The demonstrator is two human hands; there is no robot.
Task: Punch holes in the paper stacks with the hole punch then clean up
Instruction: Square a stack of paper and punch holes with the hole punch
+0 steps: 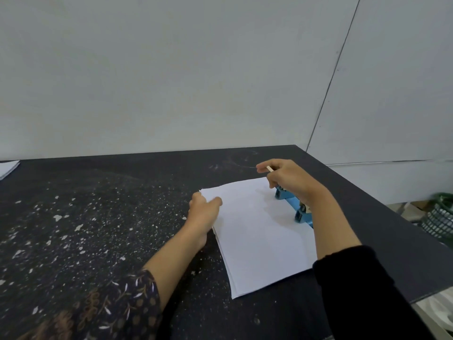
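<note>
A white paper stack (pixel 257 231) lies on the dark speckled table (pixel 98 217), its right edge pushed into a blue hole punch (pixel 294 207). My left hand (pixel 203 212) grips the stack's far left edge, thumb on top. My right hand (pixel 289 177) rests on top of the punch with its fingers curled round the pale lever, whose tip sticks out past my index finger. Most of the punch is hidden under that hand and wrist.
Another white paper stack (pixel 8 168) lies at the table's far left edge. A green mesh basket (pixel 441 217) stands on the floor to the right, beyond the table's right edge. A pale wall rises just behind the table.
</note>
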